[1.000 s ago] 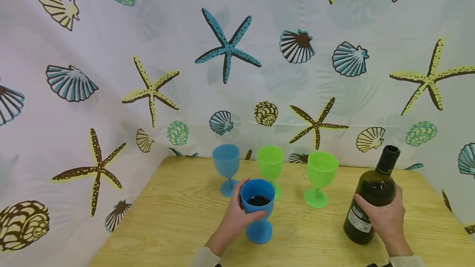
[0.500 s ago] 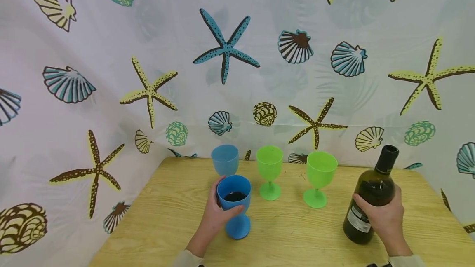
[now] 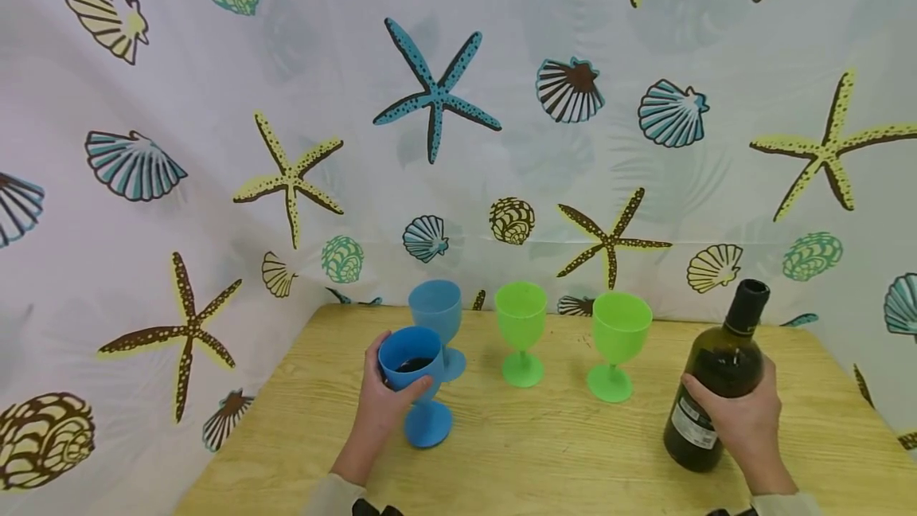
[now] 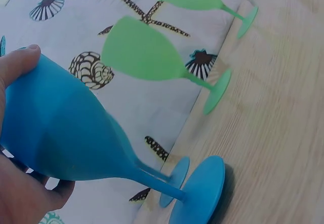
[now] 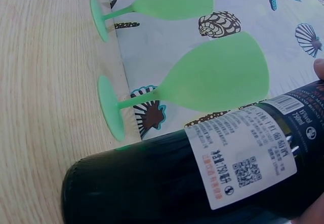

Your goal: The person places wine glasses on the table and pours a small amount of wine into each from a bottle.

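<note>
My left hand [image 3: 381, 403] grips the bowl of a blue plastic goblet [image 3: 428, 424] with dark liquid inside. The goblet leans slightly left; its foot is at or just above the table, and I cannot tell if it touches. In the left wrist view, thumb and fingers wrap around the goblet's bowl [image 4: 66, 127]. At the right, my right hand [image 3: 748, 424] holds a dark wine bottle [image 3: 723, 361] around its body, upright on the table with its mouth uncovered. The right wrist view shows the white printed label [image 5: 243, 158] on the bottle.
Behind the held goblet stands another blue goblet [image 3: 435, 305], partly covered by it. Two green goblets, one in the middle [image 3: 520, 317] and one farther right [image 3: 621, 329], stand along the back of the wooden table [image 3: 559, 452]. A shell-patterned curtain [image 3: 458, 205] hangs behind.
My left hand has carried the blue goblet leftward and slightly back, from in front of the middle green goblet to in front of the other blue one. The right hand and bottle have stayed put.
</note>
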The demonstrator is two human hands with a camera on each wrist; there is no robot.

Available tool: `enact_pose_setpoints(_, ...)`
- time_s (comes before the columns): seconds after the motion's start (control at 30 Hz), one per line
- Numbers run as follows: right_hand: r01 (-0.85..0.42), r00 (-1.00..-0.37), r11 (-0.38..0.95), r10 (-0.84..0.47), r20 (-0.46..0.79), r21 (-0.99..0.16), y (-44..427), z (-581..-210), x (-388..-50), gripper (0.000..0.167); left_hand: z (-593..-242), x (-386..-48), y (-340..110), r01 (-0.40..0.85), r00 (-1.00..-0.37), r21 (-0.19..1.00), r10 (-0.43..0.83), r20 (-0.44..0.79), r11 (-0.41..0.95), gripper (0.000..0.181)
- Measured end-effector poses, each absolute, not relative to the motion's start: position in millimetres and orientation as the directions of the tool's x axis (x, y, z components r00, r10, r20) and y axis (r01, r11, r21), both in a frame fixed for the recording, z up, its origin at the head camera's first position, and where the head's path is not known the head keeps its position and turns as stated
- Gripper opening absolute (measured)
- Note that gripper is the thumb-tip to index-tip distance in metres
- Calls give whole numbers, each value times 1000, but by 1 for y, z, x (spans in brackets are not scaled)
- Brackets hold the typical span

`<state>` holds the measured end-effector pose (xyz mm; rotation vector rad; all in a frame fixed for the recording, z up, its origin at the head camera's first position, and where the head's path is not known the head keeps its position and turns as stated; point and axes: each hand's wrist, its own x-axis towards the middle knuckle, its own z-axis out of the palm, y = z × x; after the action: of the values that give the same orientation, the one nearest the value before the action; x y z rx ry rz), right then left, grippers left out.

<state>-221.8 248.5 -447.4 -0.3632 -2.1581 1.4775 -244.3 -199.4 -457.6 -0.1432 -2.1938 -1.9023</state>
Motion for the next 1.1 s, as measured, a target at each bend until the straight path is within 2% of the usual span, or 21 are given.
enact_pose_setpoints(0.5,-55,-842,381,479,248,-923,247,-448,-221,93,-460,-265,-242,174,-945,964,-242,222,203,95)
enact_pose_setpoints(0.87,-59,-843,365,479,242,-929,247,-445,-221,94,-450,-287,-262,223,-904,949,-318,286,222,94)
enact_pose_setpoints(1.1,-54,-845,359,481,234,-932,248,-446,-222,95,-452,-301,-270,165,-899,954,-361,249,249,98)
